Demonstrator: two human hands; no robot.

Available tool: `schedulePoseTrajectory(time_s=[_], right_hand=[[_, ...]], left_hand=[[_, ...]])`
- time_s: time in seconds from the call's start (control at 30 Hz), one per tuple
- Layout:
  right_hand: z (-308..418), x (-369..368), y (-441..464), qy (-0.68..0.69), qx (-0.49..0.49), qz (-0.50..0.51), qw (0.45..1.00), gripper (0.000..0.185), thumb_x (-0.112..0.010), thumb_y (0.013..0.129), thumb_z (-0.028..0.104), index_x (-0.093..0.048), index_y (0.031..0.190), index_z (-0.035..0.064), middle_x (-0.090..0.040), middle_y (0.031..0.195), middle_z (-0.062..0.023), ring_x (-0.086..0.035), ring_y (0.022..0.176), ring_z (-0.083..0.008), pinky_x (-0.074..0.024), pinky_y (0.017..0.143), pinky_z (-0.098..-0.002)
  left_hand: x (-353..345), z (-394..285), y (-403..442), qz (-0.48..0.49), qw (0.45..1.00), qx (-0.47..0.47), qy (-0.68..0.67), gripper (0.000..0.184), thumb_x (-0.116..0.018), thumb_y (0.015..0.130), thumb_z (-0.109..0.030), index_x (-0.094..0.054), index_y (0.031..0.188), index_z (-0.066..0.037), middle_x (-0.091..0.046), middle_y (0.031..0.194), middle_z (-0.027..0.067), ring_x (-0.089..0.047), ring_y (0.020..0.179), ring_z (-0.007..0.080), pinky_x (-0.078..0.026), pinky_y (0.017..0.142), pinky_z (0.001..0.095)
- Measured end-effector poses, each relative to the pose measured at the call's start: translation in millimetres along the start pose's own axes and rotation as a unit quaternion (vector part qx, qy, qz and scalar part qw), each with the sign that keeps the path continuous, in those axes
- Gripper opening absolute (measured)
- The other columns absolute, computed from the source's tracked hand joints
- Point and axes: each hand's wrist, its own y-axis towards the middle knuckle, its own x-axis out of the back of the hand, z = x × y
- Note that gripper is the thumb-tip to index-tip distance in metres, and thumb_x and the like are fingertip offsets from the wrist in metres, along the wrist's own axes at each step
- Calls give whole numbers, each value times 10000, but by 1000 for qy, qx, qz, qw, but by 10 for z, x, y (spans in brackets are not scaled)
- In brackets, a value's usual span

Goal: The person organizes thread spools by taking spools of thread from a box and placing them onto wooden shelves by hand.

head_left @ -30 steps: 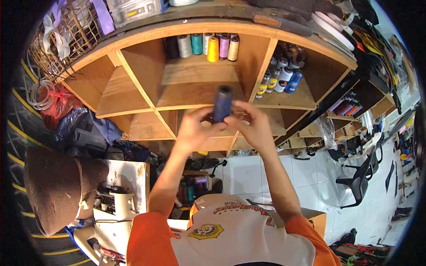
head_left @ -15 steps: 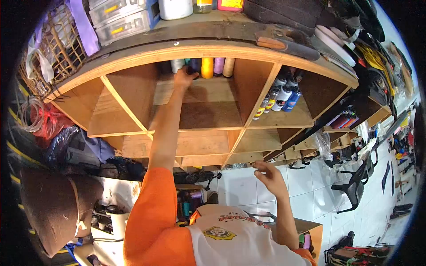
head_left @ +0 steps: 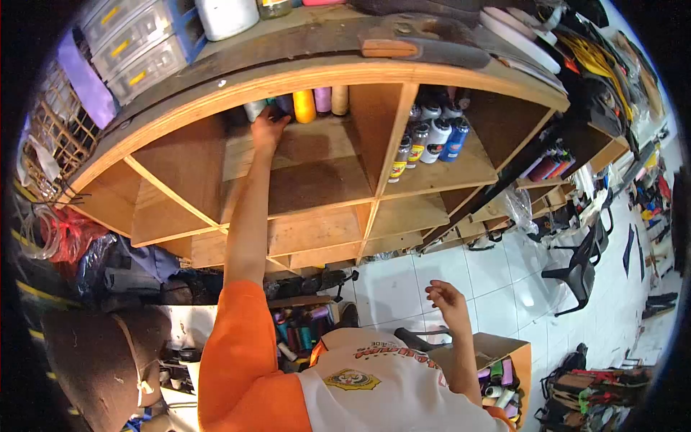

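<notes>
Reaching into the upper middle compartment, my left hand (head_left: 268, 131) has its fingers at the lower part of a dark blue spool (head_left: 285, 105); they partly hide it. This spool stands between a teal one and a yellow spool (head_left: 304, 106). Further right are a purple spool (head_left: 322, 100) and a beige spool (head_left: 339, 100), while a pale grey spool (head_left: 254, 109) is on the left. My right hand (head_left: 448, 297) hangs in the air above the floor, fingers loosely bent and apart, with nothing in it.
Bottles (head_left: 436, 140) fill part of the compartment to the right. Clear drawers (head_left: 144, 72) and a white container (head_left: 227, 18) sit on the shelf top. Below are an open cardboard box (head_left: 504, 347) of spools, a brown padded form (head_left: 108, 360) and a black chair (head_left: 576, 277).
The dark blue spool, earlier between both hands, is now in the shelf row with my left hand at it. My right hand has dropped away lower. The view has shifted.
</notes>
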Motion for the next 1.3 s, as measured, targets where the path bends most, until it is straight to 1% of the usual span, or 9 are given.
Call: schedulePoseTrajectory(time_s=[0.13, 0.23, 0.27, 0.33, 0.43, 0.6, 0.77, 0.93, 1.3], right_hand=[[-166, 340, -211, -6, -6, -68, 998, 330, -617, 888, 225, -583, 1136, 9, -670, 959, -82, -621, 825, -141, -469, 686, -259], [-370, 721, -493, 10, 7, -183, 983, 232, -586, 888, 122, -611, 1079, -7, -665, 930, -65, -611, 796, -124, -453, 657, -232], [-569, 889, -598, 2, 6, -247, 969, 214, -581, 884, 116, -621, 1051, -11, -663, 901, -64, -601, 773, -119, -450, 650, -230], [-755, 1159, -947, 65, 24, -372, 926, 180, -553, 894, 91, -623, 1018, -18, -645, 842, -60, -591, 757, -114, -459, 639, -248], [-1354, 1682, -1664, 132, 7, -501, 856, 180, -578, 862, 97, -635, 985, -21, -616, 785, -25, -527, 645, -78, -416, 547, -230], [-2314, 1965, -2980, -35, -178, -603, 777, 312, -618, 787, 219, -662, 1007, 2, -683, 847, -88, -639, 760, -178, -502, 684, -298], [-3169, 1755, -3555, -182, -347, -513, 764, 405, -673, 721, 223, -638, 1051, -9, -677, 919, -137, -649, 847, -206, -507, 763, -317], [-3238, 1369, -3213, -117, -348, -409, 835, 603, -654, 742, 501, -641, 1104, 19, -644, 1024, -239, -613, 1004, -356, -475, 880, -398], [-2820, 1266, -3290, -156, -328, -337, 868, 470, -591, 734, 367, -665, 1077, 54, -620, 1050, -271, -587, 1006, -421, -462, 919, -430]], left_hand=[[-63, 142, 93, 20, 998, 58, -28, 559, -789, 675, -240, -606, 1171, -58, -671, 1055, 143, -659, 947, 286, -510, 829, 359], [84, 114, -33, -73, 992, -39, 91, 345, -691, 735, -375, -658, 857, -54, -665, 761, 131, -630, 706, 292, -500, 643, 398], [270, -175, -174, 22, 982, 79, 170, 290, -674, 763, -324, -667, 827, -41, -667, 739, 131, -629, 696, 284, -497, 627, 407], [343, -362, -552, -197, 966, -108, 128, 214, -632, 833, -189, -664, 914, 6, -674, 891, 170, -643, 812, 241, -516, 715, 377], [374, -1099, -1707, -182, 966, -157, -98, 183, -559, 831, -45, -627, 980, 38, -655, 952, 152, -622, 821, 255, -512, 730, 345], [-383, -1502, -3539, 204, 949, -24, -238, 172, -499, 869, -15, -610, 991, 36, -621, 952, 94, -562, 820, 182, -469, 759, 296], [-376, -2409, -5034, 553, 756, -105, -335, 184, -538, 839, 38, -613, 1002, -1, -497, 1141, 64, -549, 910, 141, -466, 730, 236], [-207, -2817, -5687, 673, 656, -184, -288, 165, -557, 832, 19, -629, 977, -14, -551, 1046, 73, -580, 795, 128, -482, 680, 238], [-436, -2839, -6260, 831, 513, -89, -197, 166, -560, 884, -55, -612, 1028, 10, -638, 861, 59, -618, 721, 124, -506, 636, 255]])
